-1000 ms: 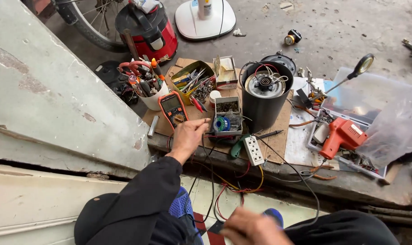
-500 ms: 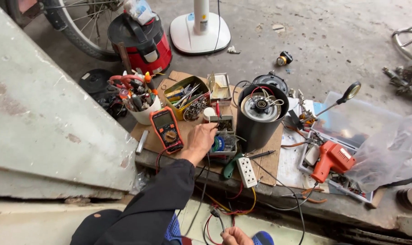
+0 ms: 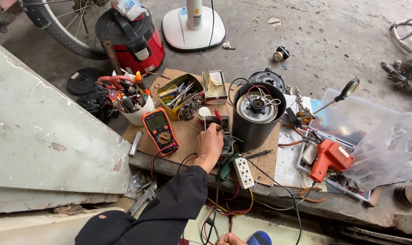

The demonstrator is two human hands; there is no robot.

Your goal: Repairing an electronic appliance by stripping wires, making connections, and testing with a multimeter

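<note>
At the bottom edge only the knuckles of the right hand [image 3: 230,239] show, lower than a second ago, so whether its fingers are wide or closed cannot be told. The left hand [image 3: 209,144], in a black sleeve, has moved from the sheet of brown cardboard [image 3: 188,136] onto the small open box of parts [image 3: 224,136]. Its fingers curl narrow over the box rim and seem to pinch a thin wire, though that is too small to be sure. The work has thus shifted to that box, which sits on the counter [image 3: 351,208] between the orange handheld multimeter [image 3: 160,130] and the black cylindrical motor housing [image 3: 257,115]. A white power strip [image 3: 243,172] lies just beside the wrist. Farther off stands a red and black vacuum canister [image 3: 132,38].
</note>
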